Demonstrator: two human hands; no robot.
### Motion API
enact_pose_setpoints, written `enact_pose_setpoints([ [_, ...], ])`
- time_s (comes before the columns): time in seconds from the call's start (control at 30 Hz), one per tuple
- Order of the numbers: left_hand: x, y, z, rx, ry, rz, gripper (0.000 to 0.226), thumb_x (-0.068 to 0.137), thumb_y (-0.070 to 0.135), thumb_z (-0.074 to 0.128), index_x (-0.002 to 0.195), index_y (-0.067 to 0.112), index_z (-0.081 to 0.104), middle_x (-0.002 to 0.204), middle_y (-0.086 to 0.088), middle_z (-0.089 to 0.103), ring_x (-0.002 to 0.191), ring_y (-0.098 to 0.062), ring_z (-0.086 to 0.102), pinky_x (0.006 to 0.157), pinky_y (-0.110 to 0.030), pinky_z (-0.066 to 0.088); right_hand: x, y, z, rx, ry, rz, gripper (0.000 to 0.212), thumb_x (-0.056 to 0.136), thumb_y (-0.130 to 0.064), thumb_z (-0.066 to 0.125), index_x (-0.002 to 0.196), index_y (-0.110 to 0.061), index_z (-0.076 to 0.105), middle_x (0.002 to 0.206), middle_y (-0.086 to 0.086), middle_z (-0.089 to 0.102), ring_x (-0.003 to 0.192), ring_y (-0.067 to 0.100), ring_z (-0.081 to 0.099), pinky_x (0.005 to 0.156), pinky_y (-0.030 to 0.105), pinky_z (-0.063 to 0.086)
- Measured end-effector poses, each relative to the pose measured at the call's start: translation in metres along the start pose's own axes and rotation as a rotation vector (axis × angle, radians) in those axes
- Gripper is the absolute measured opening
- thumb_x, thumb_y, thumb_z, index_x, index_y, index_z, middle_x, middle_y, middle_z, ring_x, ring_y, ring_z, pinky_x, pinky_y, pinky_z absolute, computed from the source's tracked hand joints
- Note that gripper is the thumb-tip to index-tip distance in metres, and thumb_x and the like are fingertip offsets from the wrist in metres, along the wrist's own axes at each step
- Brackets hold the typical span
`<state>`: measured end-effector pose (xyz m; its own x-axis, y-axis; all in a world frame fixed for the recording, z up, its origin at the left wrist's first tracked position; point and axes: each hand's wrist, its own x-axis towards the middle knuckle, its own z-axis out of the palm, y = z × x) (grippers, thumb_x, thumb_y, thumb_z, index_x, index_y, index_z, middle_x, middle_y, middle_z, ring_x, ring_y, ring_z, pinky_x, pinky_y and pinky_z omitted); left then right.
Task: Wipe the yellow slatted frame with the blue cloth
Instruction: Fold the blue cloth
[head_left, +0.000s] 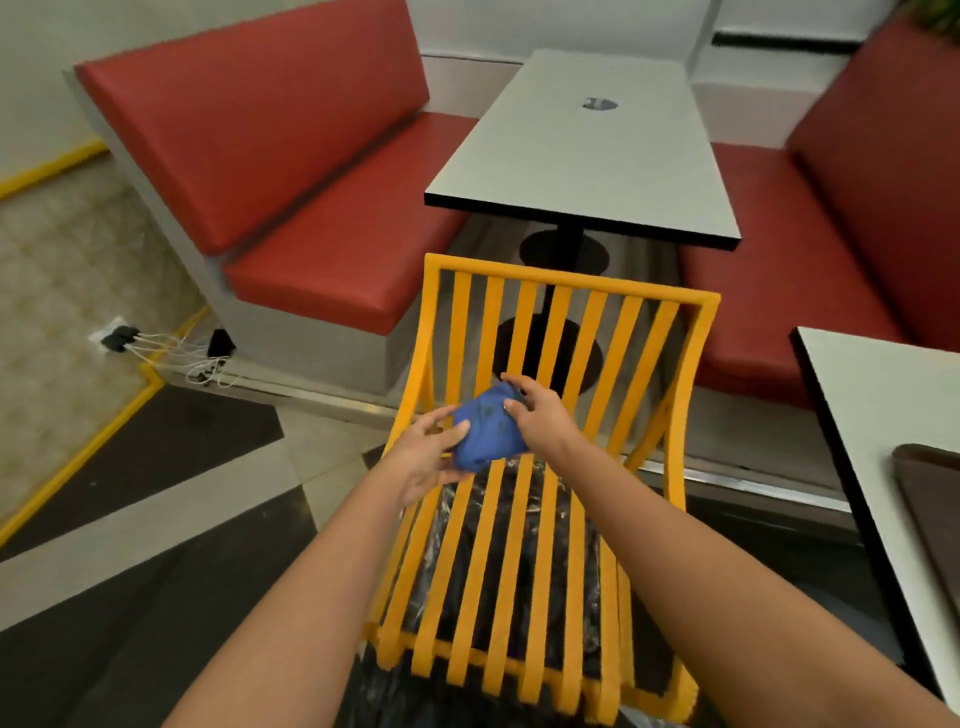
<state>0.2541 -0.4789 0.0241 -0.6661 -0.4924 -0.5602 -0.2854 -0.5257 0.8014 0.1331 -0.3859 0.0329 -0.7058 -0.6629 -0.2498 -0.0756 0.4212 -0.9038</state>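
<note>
The yellow slatted frame (545, 519), a chair with a slatted seat and backrest, stands in the middle of the view facing away from me. A bunched blue cloth (485, 428) is held above the bend where seat and backrest meet. My left hand (428, 457) cups the cloth from the left and below. My right hand (537, 410) pinches its upper right edge with thumb and fingers. Both forearms reach in from the bottom of the view.
A grey table (587, 156) stands behind the chair between two red benches (291, 171) (841, 249). A second table edge (852, 426) with a brown tray (930, 499) lies at the right. Chargers and white cables (156, 348) sit by the left wall.
</note>
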Motion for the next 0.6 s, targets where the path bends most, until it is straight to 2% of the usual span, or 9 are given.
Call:
enact_pose_setpoints([
  [0.07, 0.004, 0.009, 0.023, -0.009, -0.041, -0.036, 0.047, 0.090, 0.018, 0.059, 0.133, 0.024, 0.039, 0.114, -0.009, 0.058, 0.085, -0.026, 0.061, 0.066, -0.042, 0.052, 0.000, 0.001, -0.025, 0.009, 0.037, -0.007, 0.039, 0.099, -0.012, 0.042, 0.137, -0.022, 0.045, 0.139, 0.007, 0.046, 0.125, 0.028, 0.047, 0.099, 0.040, 0.046],
  [0.17, 0.011, 0.017, 0.066, -0.086, -0.129, -0.096, 0.059, 0.088, 0.022, 0.060, 0.139, 0.019, 0.031, 0.128, -0.012, 0.053, 0.097, -0.032, 0.060, 0.071, -0.052, 0.053, -0.005, 0.001, -0.064, 0.028, 0.083, -0.020, 0.037, 0.100, -0.013, 0.039, 0.135, -0.021, 0.045, 0.133, 0.008, 0.048, 0.120, 0.026, 0.050, 0.094, 0.037, 0.048],
  [0.23, 0.009, 0.020, 0.100, -0.142, -0.191, -0.126, 0.046, 0.090, 0.021, 0.057, 0.132, 0.012, 0.040, 0.123, -0.016, 0.056, 0.096, -0.031, 0.061, 0.074, -0.048, 0.054, -0.009, 0.003, -0.092, 0.050, 0.109, -0.027, 0.036, 0.100, -0.013, 0.038, 0.135, -0.018, 0.044, 0.131, 0.010, 0.050, 0.117, 0.027, 0.052, 0.091, 0.035, 0.050],
  [0.3, 0.006, 0.021, 0.131, -0.164, -0.230, -0.166, 0.030, 0.092, 0.019, 0.054, 0.120, 0.009, 0.048, 0.108, -0.015, 0.061, 0.092, -0.028, 0.061, 0.079, -0.042, 0.052, -0.016, 0.006, -0.123, 0.073, 0.131, -0.028, 0.036, 0.101, -0.012, 0.038, 0.136, -0.017, 0.043, 0.124, 0.008, 0.052, 0.111, 0.023, 0.054, 0.084, 0.031, 0.049],
  [0.4, 0.004, 0.022, 0.176, -0.095, -0.256, -0.186, 0.027, 0.094, 0.018, 0.052, 0.119, 0.008, 0.049, 0.103, -0.014, 0.062, 0.086, -0.024, 0.060, 0.076, -0.035, 0.050, -0.026, 0.015, -0.165, 0.042, 0.172, -0.015, 0.036, 0.100, -0.011, 0.039, 0.136, -0.015, 0.041, 0.119, 0.010, 0.056, 0.108, 0.024, 0.056, 0.086, 0.033, 0.048],
  [0.47, 0.007, 0.019, 0.214, -0.040, -0.221, -0.104, 0.041, 0.094, 0.014, 0.052, 0.133, 0.012, 0.041, 0.121, -0.013, 0.058, 0.091, -0.026, 0.060, 0.067, -0.036, 0.050, -0.033, 0.024, -0.196, 0.009, 0.224, -0.015, 0.037, 0.099, -0.011, 0.040, 0.136, -0.016, 0.042, 0.119, 0.013, 0.057, 0.108, 0.027, 0.055, 0.091, 0.037, 0.047],
  [0.5, 0.008, 0.017, 0.234, -0.014, -0.188, -0.037, 0.049, 0.092, 0.011, 0.054, 0.137, 0.016, 0.037, 0.130, -0.012, 0.052, 0.099, -0.029, 0.059, 0.068, -0.039, 0.051, -0.038, 0.029, -0.212, -0.004, 0.253, -0.015, 0.038, 0.099, -0.010, 0.040, 0.136, -0.017, 0.042, 0.119, 0.012, 0.056, 0.109, 0.027, 0.054, 0.093, 0.038, 0.047],
  [0.57, 0.008, 0.011, 0.275, 0.124, -0.126, 0.156, 0.055, 0.090, 0.006, 0.058, 0.138, 0.021, 0.038, 0.136, -0.009, 0.046, 0.112, -0.033, 0.054, 0.082, -0.047, 0.052, -0.048, 0.040, -0.245, -0.025, 0.329, -0.015, 0.039, 0.099, -0.009, 0.040, 0.136, -0.018, 0.042, 0.129, 0.014, 0.052, 0.116, 0.028, 0.051, 0.098, 0.038, 0.044],
  [0.6, 0.007, 0.007, 0.297, 0.234, -0.112, 0.266, 0.051, 0.089, 0.005, 0.058, 0.135, 0.020, 0.043, 0.136, -0.008, 0.046, 0.115, -0.031, 0.052, 0.090, -0.045, 0.050, -0.055, 0.047, -0.261, -0.042, 0.371, -0.010, 0.039, 0.099, -0.008, 0.039, 0.137, -0.017, 0.041, 0.133, 0.014, 0.051, 0.119, 0.028, 0.050, 0.099, 0.035, 0.043],
])
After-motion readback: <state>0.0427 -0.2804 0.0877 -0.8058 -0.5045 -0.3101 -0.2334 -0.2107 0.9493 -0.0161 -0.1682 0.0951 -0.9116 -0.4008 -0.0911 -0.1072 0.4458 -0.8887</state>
